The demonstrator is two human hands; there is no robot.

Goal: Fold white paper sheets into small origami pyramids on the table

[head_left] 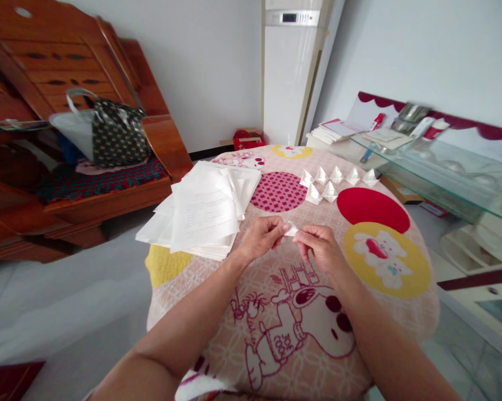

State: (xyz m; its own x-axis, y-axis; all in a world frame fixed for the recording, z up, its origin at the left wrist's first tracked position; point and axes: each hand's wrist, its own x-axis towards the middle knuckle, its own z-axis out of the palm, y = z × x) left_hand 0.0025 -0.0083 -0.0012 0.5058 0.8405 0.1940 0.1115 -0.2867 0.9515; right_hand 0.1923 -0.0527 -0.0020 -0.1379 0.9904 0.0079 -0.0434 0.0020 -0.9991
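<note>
A small piece of folded white paper [291,229] is pinched between both hands above the middle of the table. My left hand [264,236] grips its left end with thumb and fingers closed. The right end sits between the thumb and fingers of my right hand [321,245]. Beyond my hands, several small folded paper boats [336,176] stand in two rows on the patterned tablecloth [271,264]. A loose stack of white paper sheets [207,214] lies to the left, the top one bearing faint printed lines.
On the left is a wooden bench [163,139] with a dark patterned bag [119,133] on it. A glass shelf [451,172] runs along the right, close to the table. Behind the table stands a tall white air conditioner [290,78].
</note>
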